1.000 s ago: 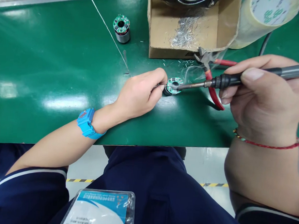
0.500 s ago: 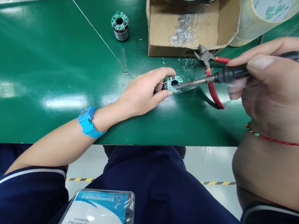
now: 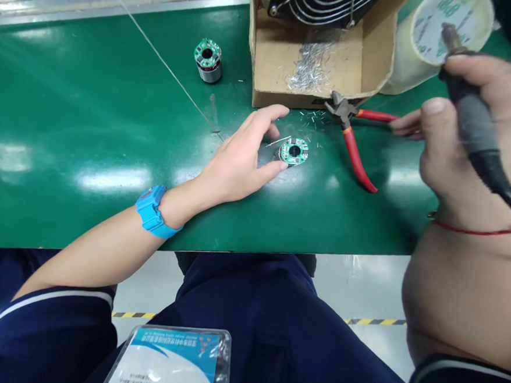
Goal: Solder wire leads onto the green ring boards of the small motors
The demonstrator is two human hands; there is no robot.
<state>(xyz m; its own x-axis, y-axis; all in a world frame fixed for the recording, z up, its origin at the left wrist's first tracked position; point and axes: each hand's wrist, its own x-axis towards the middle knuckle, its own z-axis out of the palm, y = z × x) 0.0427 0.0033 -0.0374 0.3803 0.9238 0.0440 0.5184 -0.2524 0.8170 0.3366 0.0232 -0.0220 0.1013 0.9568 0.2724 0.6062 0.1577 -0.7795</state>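
Observation:
My left hand [image 3: 244, 161] rests on the bench with thumb and forefinger spread apart. Its thumb tip is at the edge of a small motor stator with a round green circuit board [image 3: 300, 158]. A thin solder wire [image 3: 156, 45] runs taut into this hand, and its end sticks out towards the board; the fingers gripping it are hidden. In my right hand [image 3: 474, 119] is a soldering iron [image 3: 474, 107], tip pointing up and away from the board. Red-handled side cutters [image 3: 356, 160] lie nearby, one handle reaching the right fingertips; whether they touch, I cannot tell.
A second motor part with a green board [image 3: 209, 68] stands further back. A cardboard box [image 3: 263, 81] holds a fan [image 3: 325, 4] and many wire clippings [image 3: 310, 67]. A large tape roll [image 3: 415, 62] stands at the right. More clippings lie scattered before the box.
My right hand has lifted the soldering iron off the board and swung its tip up and back. My left forefinger has come away from the motor stator, opening a gap.

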